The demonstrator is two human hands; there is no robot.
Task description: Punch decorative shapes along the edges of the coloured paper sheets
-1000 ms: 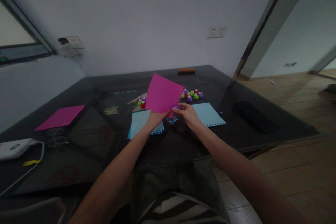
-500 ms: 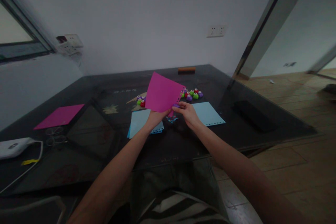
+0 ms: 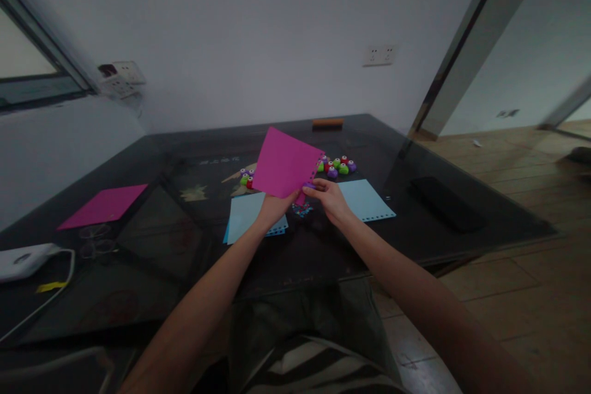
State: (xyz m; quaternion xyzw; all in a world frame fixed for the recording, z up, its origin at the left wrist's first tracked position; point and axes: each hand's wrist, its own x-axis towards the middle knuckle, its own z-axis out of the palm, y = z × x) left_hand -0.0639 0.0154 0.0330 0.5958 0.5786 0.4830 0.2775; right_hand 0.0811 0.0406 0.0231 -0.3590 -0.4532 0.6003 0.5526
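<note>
A pink sheet [image 3: 285, 163] is raised above the dark table, held from below by my left hand [image 3: 277, 204], whose fingers are partly hidden behind it. My right hand [image 3: 330, 196] pinches a small purple punch [image 3: 309, 185] at the sheet's lower right edge, where a row of holes runs. Beneath the hands lies a small pile of coloured bits [image 3: 302, 210]. Light blue sheets [image 3: 244, 215] with punched edges rest at the left, and another light blue sheet [image 3: 364, 199] lies at the right.
Colourful punches [image 3: 339, 166] cluster behind the right sheet, and a few more [image 3: 247, 177] at the left. Another pink sheet [image 3: 104, 204], a white device with a cable [image 3: 28, 260], a black case [image 3: 443, 203] and an orange-brown object [image 3: 327, 124] lie on the table [image 3: 184, 148].
The raised pink sheet has shifted very slightly left. Both hands keep nearly the same position and hold.
</note>
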